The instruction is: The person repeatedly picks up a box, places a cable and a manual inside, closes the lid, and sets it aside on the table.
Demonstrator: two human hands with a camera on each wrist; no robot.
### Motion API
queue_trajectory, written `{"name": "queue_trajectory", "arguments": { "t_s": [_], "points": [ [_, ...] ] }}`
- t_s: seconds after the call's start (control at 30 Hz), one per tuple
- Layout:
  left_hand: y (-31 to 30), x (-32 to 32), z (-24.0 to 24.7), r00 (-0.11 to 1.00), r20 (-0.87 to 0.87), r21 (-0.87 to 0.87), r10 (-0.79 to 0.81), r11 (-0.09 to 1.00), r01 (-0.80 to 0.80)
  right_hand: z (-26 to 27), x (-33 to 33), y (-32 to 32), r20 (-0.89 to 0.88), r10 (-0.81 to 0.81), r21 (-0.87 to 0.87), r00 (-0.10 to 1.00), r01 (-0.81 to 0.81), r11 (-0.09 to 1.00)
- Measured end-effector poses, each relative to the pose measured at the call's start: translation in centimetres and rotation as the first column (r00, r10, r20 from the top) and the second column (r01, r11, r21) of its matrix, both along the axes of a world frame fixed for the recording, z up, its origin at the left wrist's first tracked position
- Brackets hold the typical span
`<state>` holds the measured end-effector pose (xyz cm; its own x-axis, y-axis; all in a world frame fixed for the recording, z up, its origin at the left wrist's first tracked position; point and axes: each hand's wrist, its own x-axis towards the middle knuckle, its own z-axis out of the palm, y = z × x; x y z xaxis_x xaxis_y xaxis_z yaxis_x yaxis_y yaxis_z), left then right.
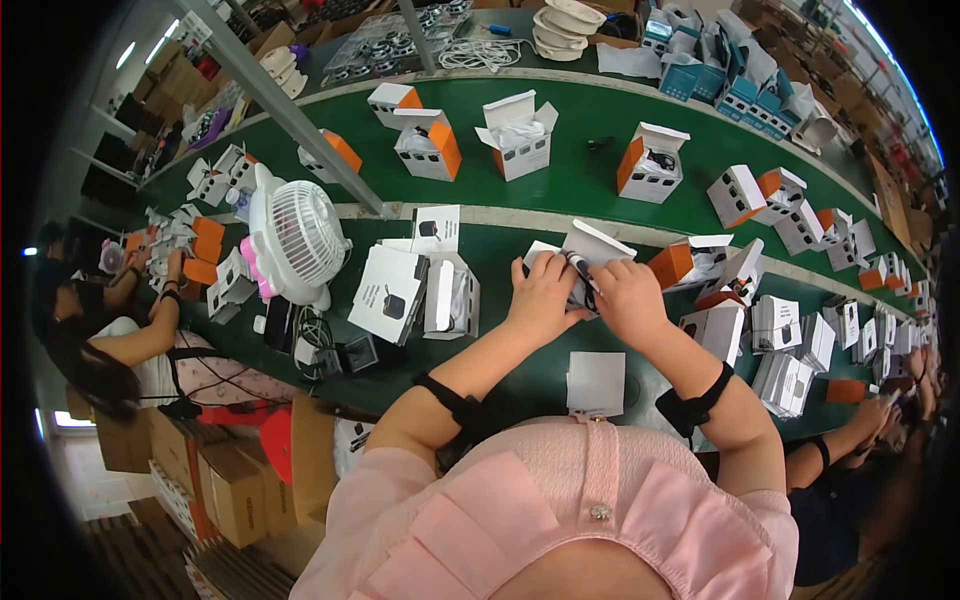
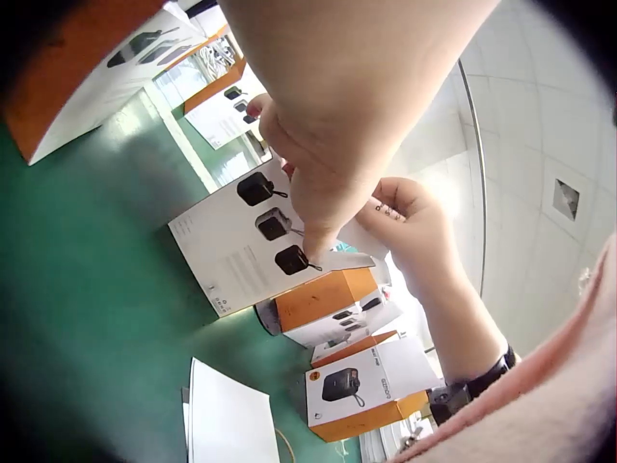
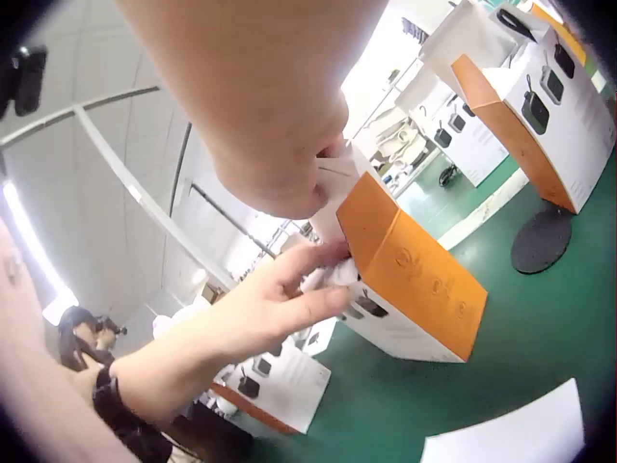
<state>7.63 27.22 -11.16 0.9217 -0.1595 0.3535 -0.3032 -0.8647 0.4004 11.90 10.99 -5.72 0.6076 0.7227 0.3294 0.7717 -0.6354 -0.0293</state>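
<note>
A white-and-orange printed box [image 3: 424, 280] stands upright on the green table, its lid flap [image 1: 600, 240] raised. My left hand [image 1: 543, 290] grips it from the left, with thumb and fingers at its side and top edge. My right hand [image 1: 625, 295] is at the open top, its fingers curled at the white flap [image 3: 335, 183]. Something dark shows beside those fingers in the head view. Pictures of small speakers cover the box's white face [image 2: 231, 241] in the left wrist view. The inside is mostly hidden by my hands.
Stacked white booklets [image 1: 390, 295] and an open box [image 1: 452, 297] stand on the left, near a white fan [image 1: 305, 240]. A white sheet [image 1: 596, 383] lies close to my body. More boxes [image 1: 690, 262] crowd the right. Other people work at both sides.
</note>
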Motion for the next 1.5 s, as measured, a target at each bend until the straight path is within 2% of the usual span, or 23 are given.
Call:
{"name": "queue_trajectory", "arguments": {
  "t_s": [0.1,0.2,0.27,0.4,0.57,0.7,0.73,0.77,0.9,0.97,1.0,1.07,1.2,1.27,1.3,1.33,1.4,1.43,1.5],
  "points": [
    [-0.2,-0.2,-0.5,1.000,0.001,0.009,0.008,1.000,-0.008,-1.3,-0.2,-0.2,-0.092,-0.056,0.008,0.994,0.057,0.998],
    [-0.1,-0.4,-0.7,1.000,0.020,0.025,0.015,1.000,-0.015,-1.5,-0.2,-0.4,-0.034,0.047,0.091,0.998,-0.043,0.995],
    [0.0,-0.4,-0.9,0.999,0.042,0.020,0.006,1.000,-0.007,-1.0,-0.4,-0.3,-0.070,-0.125,-0.216,0.990,0.107,0.971],
    [0.0,-0.4,-1.0,0.999,0.054,-0.003,0.001,1.000,-0.001,0.0,-0.4,1.4,-0.039,-0.207,-0.318,0.978,0.184,0.930],
    [0.2,-0.7,-0.8,0.999,0.036,-0.003,0.001,1.000,-0.001,2.3,0.1,2.8,-0.205,-0.215,-0.426,0.955,0.111,0.898],
    [0.4,-0.9,-1.0,0.999,0.038,0.021,0.020,1.000,-0.021,2.0,0.2,1.9,-0.283,-0.164,-0.452,0.945,0.020,0.892],
    [0.3,-1.1,-1.2,0.998,0.057,0.021,0.019,1.000,-0.020,0.6,0.2,1.5,-0.253,-0.080,-0.248,0.964,0.016,0.969],
    [0.1,-1.2,-1.3,0.999,0.051,0.014,0.014,1.000,-0.015,-0.3,0.2,1.1,-0.204,-0.008,-0.034,0.979,0.001,0.999],
    [0.1,-1.3,-1.0,0.999,0.020,0.036,0.031,0.999,-0.032,-1.0,0.5,0.9,-0.229,0.051,0.074,0.972,-0.035,0.997],
    [0.2,-1.5,-1.1,1.000,0.005,0.041,0.021,0.999,-0.022,0.4,0.3,1.6,-0.336,-0.173,-0.244,0.926,0.092,0.965],
    [0.1,-1.4,-1.2,1.000,0.020,0.037,0.020,0.999,-0.021,1.2,0.2,1.9,-0.340,-0.180,-0.246,0.923,0.098,0.964],
    [0.1,-1.3,-1.1,0.999,0.039,0.035,0.019,0.999,-0.021,2.4,0.3,2.8,-0.321,-0.288,-0.435,0.902,0.130,0.891],
    [0.1,-1.5,-0.9,0.997,0.043,0.099,0.060,0.993,-0.064,1.3,0.6,3.4,-0.285,-0.286,-0.482,0.915,0.122,0.868],
    [0.0,-1.3,-1.1,0.997,0.052,0.102,0.064,0.992,-0.069,-0.5,1.0,3.7,-0.026,-0.203,-0.368,0.979,0.180,0.912],
    [0.1,-1.2,-1.0,0.997,0.036,0.118,0.075,0.990,-0.079,-0.9,1.0,3.9,0.046,-0.224,-0.285,0.973,0.228,0.931],
    [0.2,-1.2,-0.9,0.996,0.023,0.138,0.086,0.986,-0.088,-0.8,1.2,3.4,0.047,-0.229,-0.283,0.972,0.233,0.930],
    [0.4,-1.1,-0.6,0.996,0.011,0.158,0.087,0.983,-0.088,0.4,1.8,2.5,-0.131,-0.171,-0.172,0.976,0.148,0.974],
    [0.3,-1.2,-0.7,0.996,0.039,0.154,0.083,0.984,-0.088,0.7,1.7,2.6,-0.137,-0.168,-0.174,0.976,0.143,0.974],
    [0.3,-1.5,-0.8,0.996,0.065,0.150,0.067,0.986,-0.076,1.3,1.7,2.8,-0.114,-0.160,-0.322,0.981,0.116,0.940]
  ]
}}
